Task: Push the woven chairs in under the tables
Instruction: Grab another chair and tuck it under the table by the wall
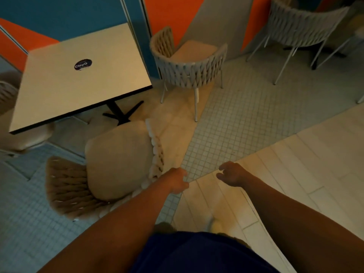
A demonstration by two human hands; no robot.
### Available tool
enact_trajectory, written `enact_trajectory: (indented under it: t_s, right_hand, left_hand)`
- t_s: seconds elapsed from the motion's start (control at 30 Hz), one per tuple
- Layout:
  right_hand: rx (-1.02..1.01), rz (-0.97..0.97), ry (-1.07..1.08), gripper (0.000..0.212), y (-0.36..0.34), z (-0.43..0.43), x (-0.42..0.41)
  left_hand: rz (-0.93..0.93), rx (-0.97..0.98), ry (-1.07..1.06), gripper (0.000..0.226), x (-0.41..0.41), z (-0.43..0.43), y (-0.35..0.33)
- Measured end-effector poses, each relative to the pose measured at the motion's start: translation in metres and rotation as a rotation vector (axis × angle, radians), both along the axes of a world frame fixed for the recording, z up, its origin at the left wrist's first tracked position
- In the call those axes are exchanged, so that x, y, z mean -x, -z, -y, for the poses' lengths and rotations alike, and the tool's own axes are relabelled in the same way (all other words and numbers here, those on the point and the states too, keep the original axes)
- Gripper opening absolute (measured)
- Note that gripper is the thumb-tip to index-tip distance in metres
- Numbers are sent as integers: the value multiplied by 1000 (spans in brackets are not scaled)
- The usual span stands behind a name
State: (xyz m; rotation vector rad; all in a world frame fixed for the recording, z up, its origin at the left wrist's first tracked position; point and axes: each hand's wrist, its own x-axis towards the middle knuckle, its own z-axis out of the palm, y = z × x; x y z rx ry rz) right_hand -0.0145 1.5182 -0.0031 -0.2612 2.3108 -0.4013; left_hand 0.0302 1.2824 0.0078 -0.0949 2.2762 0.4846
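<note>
At your ten o'clock, the nearest chair [116,160] stands clear of the table [82,75], its cushion facing you. Your left hand [177,182] sits at its woven back, fingers curled, perhaps touching; the blur hides contact. Your right hand [232,174] hovers at one o'clock, fingers loosely spread, empty.

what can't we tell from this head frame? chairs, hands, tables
Head view, unresolved:
- Left hand at the backrest of the near woven chair: contact or grip unclear, blurred.
- Near chair's legs: hidden under its seat.
- Right hand: fingers curled in the air, holding nothing.
- Table sticker: small print too small to read.
- Left-edge chair: cut off by the frame and the table.
- Top-right chair: its table hidden behind it.
</note>
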Motion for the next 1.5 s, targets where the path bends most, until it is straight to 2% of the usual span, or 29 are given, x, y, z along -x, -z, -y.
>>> enact_trajectory:
  t_s: [0.37,0.6,0.93,1.13,1.3,1.43,1.5]
  right_hand:
    - [54,6,64,55,13,-22,163]
    - [43,36,77,53,21,-4,313]
    - [99,69,128,55,15,25,501]
    - [147,129,79,62,35,43,623]
    - [168,232,154,66,43,54,705]
    - [247,324,354,70,52,72,747]
    - [355,397,570,60,62,83,762]
  left_hand:
    - [-28,30,26,62,160,-25,12]
    - [4,28,-12,62,306,-4,37]
    - [-17,49,-31,63,505,21,24]
    - [-9,57,-186,59,601,30,41]
    - [59,33,-399,55,660,41,49]
    - [52,0,-561,53,701,55,53]
    - [44,-11,-679,59,726,68,60]
